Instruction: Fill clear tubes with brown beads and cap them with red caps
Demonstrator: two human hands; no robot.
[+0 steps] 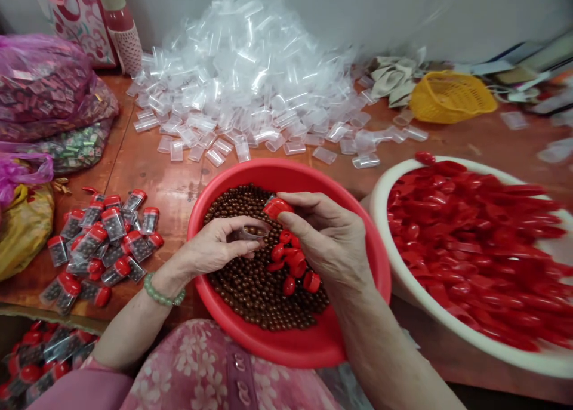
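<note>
Above a red basin (358, 213) of brown beads (264, 305), my left hand (226, 243) holds a clear plastic container (248, 233) with some brown beads inside. Its thumb and fingers pinch the container from the left. Just to the right, my right hand (324, 234) grips a red cap (277, 207) between thumb and fingers, close to the container but apart from it. Several loose red caps (295, 262) lie on the beads under my right hand.
Clear empty containers (250, 70) are heaped at the back. Filled, red-capped containers (114, 224) lie left of the basin. At right stands a white tub (380, 219) of red caps (474, 249). A yellow basket (452, 99) and plastic bags (45, 88) sit farther back.
</note>
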